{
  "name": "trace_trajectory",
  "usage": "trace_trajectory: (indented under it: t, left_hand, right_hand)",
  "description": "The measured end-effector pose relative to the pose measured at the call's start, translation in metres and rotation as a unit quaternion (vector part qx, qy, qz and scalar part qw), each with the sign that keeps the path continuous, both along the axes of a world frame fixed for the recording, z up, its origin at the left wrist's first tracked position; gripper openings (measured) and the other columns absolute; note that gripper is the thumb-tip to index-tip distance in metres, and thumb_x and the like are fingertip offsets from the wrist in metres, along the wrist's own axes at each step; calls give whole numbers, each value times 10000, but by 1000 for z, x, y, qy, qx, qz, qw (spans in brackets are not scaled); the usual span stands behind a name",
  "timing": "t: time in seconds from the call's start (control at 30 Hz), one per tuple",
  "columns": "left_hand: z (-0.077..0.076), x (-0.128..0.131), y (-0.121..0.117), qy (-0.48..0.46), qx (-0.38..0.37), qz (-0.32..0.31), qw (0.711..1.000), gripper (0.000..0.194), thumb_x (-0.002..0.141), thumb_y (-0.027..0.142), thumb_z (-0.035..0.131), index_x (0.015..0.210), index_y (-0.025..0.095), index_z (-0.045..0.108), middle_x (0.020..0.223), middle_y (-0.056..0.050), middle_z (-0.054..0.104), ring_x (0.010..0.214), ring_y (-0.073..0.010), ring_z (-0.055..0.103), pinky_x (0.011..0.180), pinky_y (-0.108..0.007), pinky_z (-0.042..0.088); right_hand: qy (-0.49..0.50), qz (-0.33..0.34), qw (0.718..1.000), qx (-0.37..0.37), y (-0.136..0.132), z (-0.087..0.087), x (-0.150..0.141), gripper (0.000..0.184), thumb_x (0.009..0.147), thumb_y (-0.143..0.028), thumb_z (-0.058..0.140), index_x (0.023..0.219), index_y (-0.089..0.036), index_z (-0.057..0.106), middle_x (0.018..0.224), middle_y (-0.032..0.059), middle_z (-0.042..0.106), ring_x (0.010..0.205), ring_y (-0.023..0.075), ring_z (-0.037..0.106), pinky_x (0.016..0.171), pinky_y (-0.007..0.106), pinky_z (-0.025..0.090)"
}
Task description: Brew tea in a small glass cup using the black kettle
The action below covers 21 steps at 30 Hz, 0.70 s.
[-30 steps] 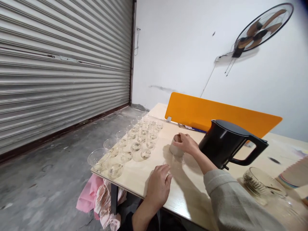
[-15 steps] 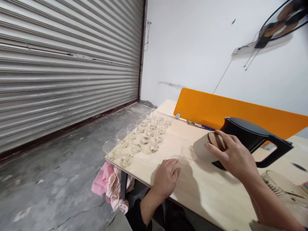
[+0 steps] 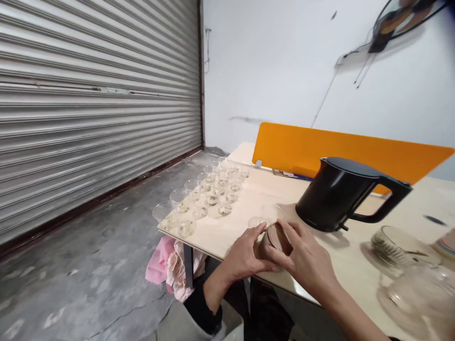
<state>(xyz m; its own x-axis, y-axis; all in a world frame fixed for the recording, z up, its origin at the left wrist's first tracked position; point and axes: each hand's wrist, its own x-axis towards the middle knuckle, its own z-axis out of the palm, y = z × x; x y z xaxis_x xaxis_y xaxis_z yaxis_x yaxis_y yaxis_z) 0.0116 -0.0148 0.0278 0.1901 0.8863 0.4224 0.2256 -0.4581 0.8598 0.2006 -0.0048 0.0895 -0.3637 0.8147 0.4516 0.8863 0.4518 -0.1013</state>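
Note:
A small beige cylindrical canister (image 3: 269, 241) with a brown round top is between my two hands at the table's near edge. My right hand (image 3: 305, 253) grips it from the right with thumb and fingers. Curled around its left side is my left hand (image 3: 245, 251). Whether the brown end is a lid or an opening I cannot tell. Just beyond the hands rests a clear plastic cup (image 3: 272, 211). Several clear cups (image 3: 212, 198) with dark bits in their bottoms stand in rows at the table's left side.
A black electric kettle (image 3: 334, 194) stands right of the hands, before an orange divider (image 3: 341, 147). Farther right are a glass bowl (image 3: 389, 246) of dark leaves and a clear glass vessel (image 3: 423, 289). Pink cloth (image 3: 161, 258) hangs below the table's left corner.
My right hand has brought the canister from beside the kettle towards me and to the left. My left hand has come up against it. The view has shifted slightly.

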Motion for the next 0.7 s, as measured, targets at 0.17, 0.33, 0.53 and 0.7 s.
trace_trajectory:
  t: [0.17,0.33,0.53,0.7]
  left_hand:
    - [0,14,1,40,15,16,999,1057,610,427,925,1520,303,403,1478,-69,551,1299,-319,552,1124,-476,442]
    - [-5,23,1,71,-12,57,996,990,637,429,881,1497,277,415,1432,-87,584,1244,-322,598,1089,-474,475]
    - [-5,21,-1,65,-27,71,995,968,575,440,920,1418,292,469,1337,-54,642,1175,-313,629,1001,-457,526]
    - [-2,18,-2,66,-27,69,995,983,524,418,956,1383,292,495,1303,-44,655,1179,-308,621,1010,-455,511]
  right_hand:
    - [-3,9,1000,21,-5,-1,-7,652,870,-711,548,1369,-292,557,1244,125,635,1105,336,616,768,428,562]
    - [42,20,998,39,-6,-9,-10,563,908,-611,553,1359,-273,568,1237,129,622,1134,334,587,879,467,548]
    - [156,11,988,-1,-5,0,-10,531,957,-564,481,1389,-265,558,1301,111,602,1180,293,586,951,439,530]
    - [230,-16,970,74,-2,13,21,558,961,-570,484,1416,-249,532,1341,121,569,1244,291,537,1063,452,445]
